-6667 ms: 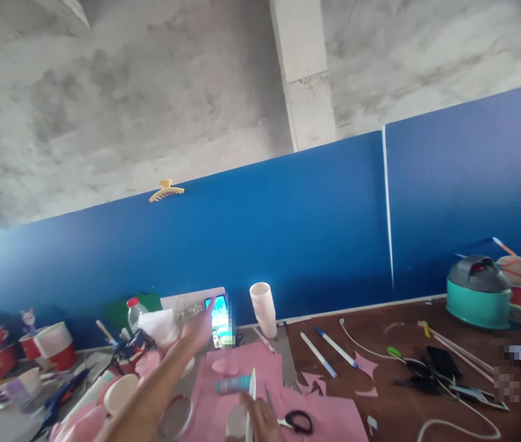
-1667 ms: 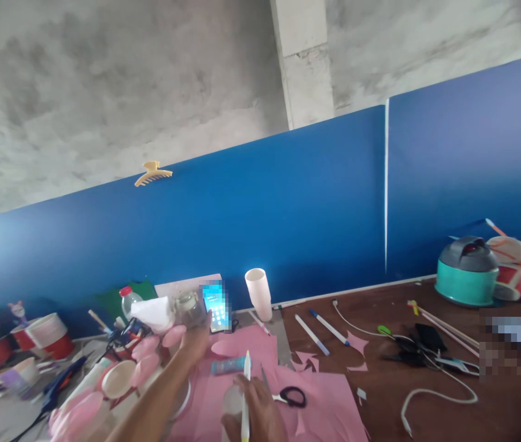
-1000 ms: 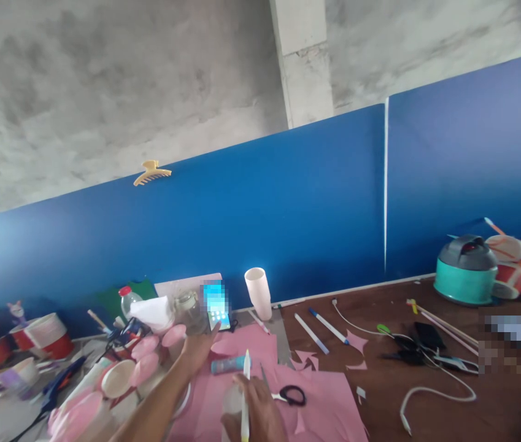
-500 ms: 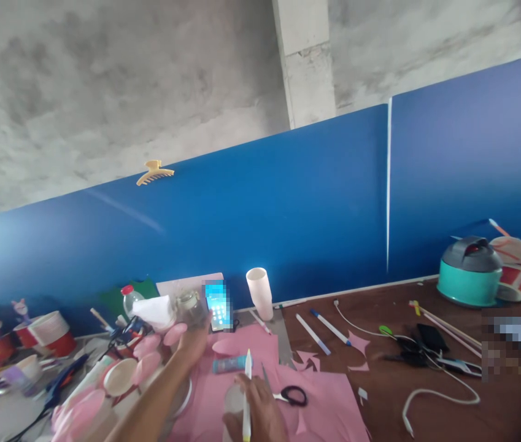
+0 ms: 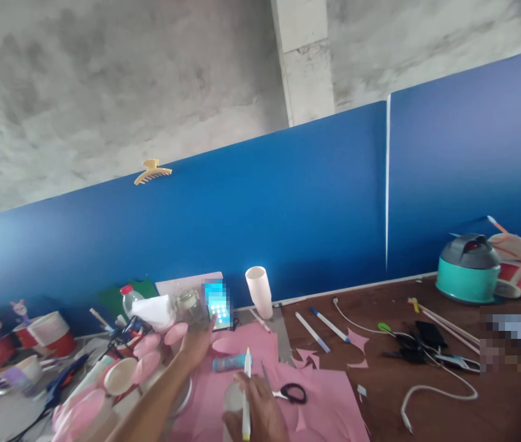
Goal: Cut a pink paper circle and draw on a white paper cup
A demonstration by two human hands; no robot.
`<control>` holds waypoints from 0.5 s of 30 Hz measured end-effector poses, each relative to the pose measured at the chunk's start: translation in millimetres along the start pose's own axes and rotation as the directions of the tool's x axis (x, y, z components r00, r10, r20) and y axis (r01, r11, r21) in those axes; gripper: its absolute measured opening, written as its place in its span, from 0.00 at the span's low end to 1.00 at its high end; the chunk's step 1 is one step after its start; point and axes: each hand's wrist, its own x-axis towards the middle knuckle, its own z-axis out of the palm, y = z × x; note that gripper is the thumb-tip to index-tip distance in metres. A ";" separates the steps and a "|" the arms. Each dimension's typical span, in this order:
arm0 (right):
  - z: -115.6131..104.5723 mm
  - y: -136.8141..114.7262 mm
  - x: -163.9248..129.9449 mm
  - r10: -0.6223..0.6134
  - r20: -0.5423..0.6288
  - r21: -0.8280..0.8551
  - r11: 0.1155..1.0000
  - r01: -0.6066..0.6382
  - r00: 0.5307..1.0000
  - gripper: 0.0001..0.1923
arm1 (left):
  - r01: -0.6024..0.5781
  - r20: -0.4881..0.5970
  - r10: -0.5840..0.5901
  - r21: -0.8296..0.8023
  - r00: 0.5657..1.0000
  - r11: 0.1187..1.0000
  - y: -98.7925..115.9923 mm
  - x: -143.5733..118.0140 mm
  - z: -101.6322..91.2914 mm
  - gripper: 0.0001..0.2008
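Note:
My left hand reaches forward with a finger stretched out to the lower part of a lit phone, which leans upright. That hand holds nothing I can see; its other fingers are blurred. In my right hand is a white marker with a yellow end, pointing up and away. Just left of that hand a pale round object partly shows. Below lies pink paper, with a blue glue stick and black-handled scissors on it.
White stacked paper cups stand behind. Two pens and pink scraps lie to their right. A glass jar is beside the phone. Further right are a cable and a teal-and-grey device. Several decorated cups crowd the left.
My left finger has shifted slightly to the right over the lower phone screen. My right hand keeps its hold on the marker. The view has shifted very slightly.

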 end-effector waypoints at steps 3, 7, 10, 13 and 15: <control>2.2 -0.8 -0.3 0.021 -0.032 -0.009 1.000 -0.021 0.999 0.29 | -0.033 0.026 0.032 0.016 0.999 0.999 3.9 -1.2 3.8 0.37; 5.3 0.6 -2.6 0.034 -0.071 -0.020 0.999 -0.035 0.997 0.27 | -0.061 0.025 0.060 0.029 0.998 0.998 8.4 3.0 6.3 0.38; 5.1 2.6 -3.8 -0.021 -0.025 -0.019 1.000 0.020 0.999 0.30 | -0.063 0.013 0.063 0.022 0.998 0.998 11.2 6.7 7.4 0.37; 8.8 2.3 -4.7 0.005 -0.044 -0.024 1.000 -0.006 0.999 0.31 | -0.058 -0.001 0.058 -0.006 0.998 0.998 13.2 8.1 8.7 0.34; 12.0 1.2 -4.8 0.051 -0.060 -0.015 0.999 -0.052 0.997 0.30 | -0.055 -0.018 0.055 -0.038 0.998 0.998 13.4 7.8 9.0 0.33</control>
